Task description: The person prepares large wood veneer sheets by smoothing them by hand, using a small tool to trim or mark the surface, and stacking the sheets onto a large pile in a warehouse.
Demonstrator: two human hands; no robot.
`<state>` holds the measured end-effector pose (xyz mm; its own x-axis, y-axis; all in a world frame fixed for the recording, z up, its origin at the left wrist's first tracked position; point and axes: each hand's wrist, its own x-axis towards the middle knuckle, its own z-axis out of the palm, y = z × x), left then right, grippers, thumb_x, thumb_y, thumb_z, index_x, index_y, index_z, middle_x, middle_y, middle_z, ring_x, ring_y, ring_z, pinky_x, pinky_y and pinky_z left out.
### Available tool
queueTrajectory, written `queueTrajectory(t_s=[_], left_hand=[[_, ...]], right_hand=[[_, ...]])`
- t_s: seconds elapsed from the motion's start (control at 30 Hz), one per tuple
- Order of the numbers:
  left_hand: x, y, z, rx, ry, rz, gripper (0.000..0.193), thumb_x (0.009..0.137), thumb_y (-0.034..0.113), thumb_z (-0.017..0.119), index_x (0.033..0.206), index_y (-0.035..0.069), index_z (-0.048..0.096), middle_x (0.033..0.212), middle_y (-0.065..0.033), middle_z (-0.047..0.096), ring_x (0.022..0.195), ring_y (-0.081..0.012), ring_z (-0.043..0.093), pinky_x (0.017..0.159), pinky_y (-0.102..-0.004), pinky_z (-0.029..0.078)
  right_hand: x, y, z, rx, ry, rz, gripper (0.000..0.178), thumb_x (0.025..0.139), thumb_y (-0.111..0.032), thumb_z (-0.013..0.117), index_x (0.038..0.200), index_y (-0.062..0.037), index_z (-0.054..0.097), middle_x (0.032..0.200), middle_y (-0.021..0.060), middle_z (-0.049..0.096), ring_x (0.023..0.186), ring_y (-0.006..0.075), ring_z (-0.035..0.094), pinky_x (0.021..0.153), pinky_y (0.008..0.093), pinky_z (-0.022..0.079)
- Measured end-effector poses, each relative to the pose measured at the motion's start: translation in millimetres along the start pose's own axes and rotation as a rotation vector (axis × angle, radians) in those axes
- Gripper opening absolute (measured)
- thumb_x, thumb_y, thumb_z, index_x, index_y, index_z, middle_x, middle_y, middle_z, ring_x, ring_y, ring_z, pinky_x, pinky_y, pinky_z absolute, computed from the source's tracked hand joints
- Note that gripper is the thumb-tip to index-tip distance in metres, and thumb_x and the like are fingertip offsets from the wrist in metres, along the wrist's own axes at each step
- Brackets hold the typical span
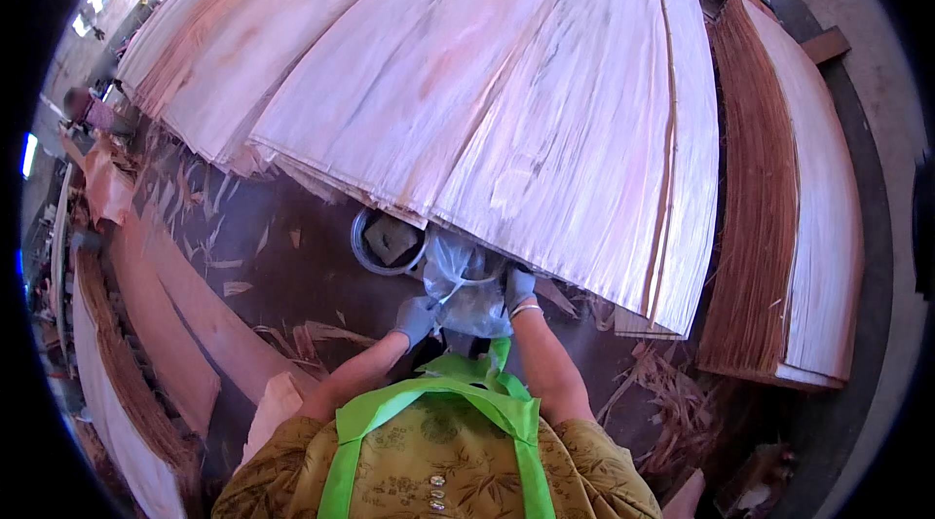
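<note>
Green straps [375,417] lie over a gold-brown shirt [438,461] with leaf shapes on it, right at the bottom. On each side of the shirt an arm reaches up. The left hand [417,317], in a grey glove, is at the left side of a clear plastic bag [469,297], and its fingers look closed on the edge of the bag. The right hand [521,287], in a grey glove too, is at the other side of the bag, just by the front edge of some big wood sheets [487,110]. Its fingers are partly in the dark, so I cannot tell if they are wide or narrow. A pale band [527,309] goes around the right wrist. The bag is between the two hands, crinkly and see-through, just past some green cloth [458,365]. Just left of the bag is a round, see-through bucket [362,251] with a grey lump [392,240] in it. The wood sheets fill the top, thin and pale with pink streaks, and their edge covers a bit of the bucket. On the right is a thick pile [750,198] with brown sides and a pale top. On the left, long pinkish strips [166,324] lie near a smaller stack [107,363]. Torn wood bits [672,412] lie on the dark floor [302,266]. Far off at the left is a blurry person [100,115].
</note>
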<state>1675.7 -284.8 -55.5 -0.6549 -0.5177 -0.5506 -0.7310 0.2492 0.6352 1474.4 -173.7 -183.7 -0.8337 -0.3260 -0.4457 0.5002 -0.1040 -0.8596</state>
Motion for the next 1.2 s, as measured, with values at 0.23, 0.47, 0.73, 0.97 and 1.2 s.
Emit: queueTrajectory(t_s=[0.23,0.47,0.73,0.97,1.2], left_hand=[[-19,-25,11,0.067,0.136,0.152,0.033,0.086,0.032,0.054,0.088,0.001,0.065,0.084,-0.0211,0.064,0.078,-0.0352,0.063,0.069,-0.0414,0.048],[-91,16,-47,-0.044,-0.422,0.277,0.029,0.090,0.026,0.050,0.097,-0.001,0.060,0.083,-0.0149,0.063,0.070,-0.0230,0.060,0.064,-0.0362,0.047],[-124,165,-112,-0.503,-0.347,0.570,0.022,0.093,0.022,0.050,0.094,0.002,0.058,0.070,-0.0024,0.059,0.059,-0.0101,0.058,0.051,-0.0240,0.046],[-114,140,-148,-0.553,0.003,0.714,0.028,0.092,0.023,0.048,0.105,-0.001,0.056,0.071,-0.0058,0.060,0.058,-0.0131,0.057,0.054,-0.0250,0.046],[-120,125,-148,-0.792,-0.052,0.553,0.033,0.093,0.027,0.047,0.106,-0.002,0.057,0.070,-0.0054,0.060,0.060,-0.0129,0.057,0.056,-0.0246,0.045]], right_hand=[[11,8,-14,0.054,-0.071,-0.035,0.036,0.084,-0.019,0.058,0.116,-0.0033,0.054,0.104,0.0047,0.058,0.090,0.0153,0.054,0.076,0.0292,0.047],[-96,-49,-30,-0.232,-0.231,-0.060,0.025,0.081,-0.028,0.064,0.093,-0.0061,0.064,0.070,-0.0009,0.057,0.049,0.0071,0.043,0.044,0.0226,0.034],[-184,-208,45,-0.190,-1.070,0.093,0.022,0.088,-0.020,0.057,0.101,-0.0032,0.062,0.086,0.0012,0.060,0.075,0.0083,0.051,0.067,0.0226,0.044],[-176,-228,53,-0.227,-1.011,0.162,0.017,0.088,-0.016,0.057,0.098,-0.0028,0.059,0.076,-0.0006,0.058,0.066,0.0089,0.053,0.055,0.0236,0.044],[-180,-220,64,-0.153,-1.106,0.249,0.018,0.085,-0.019,0.061,0.092,-0.0021,0.062,0.065,-0.0027,0.054,0.052,0.0052,0.046,0.047,0.0200,0.036]])
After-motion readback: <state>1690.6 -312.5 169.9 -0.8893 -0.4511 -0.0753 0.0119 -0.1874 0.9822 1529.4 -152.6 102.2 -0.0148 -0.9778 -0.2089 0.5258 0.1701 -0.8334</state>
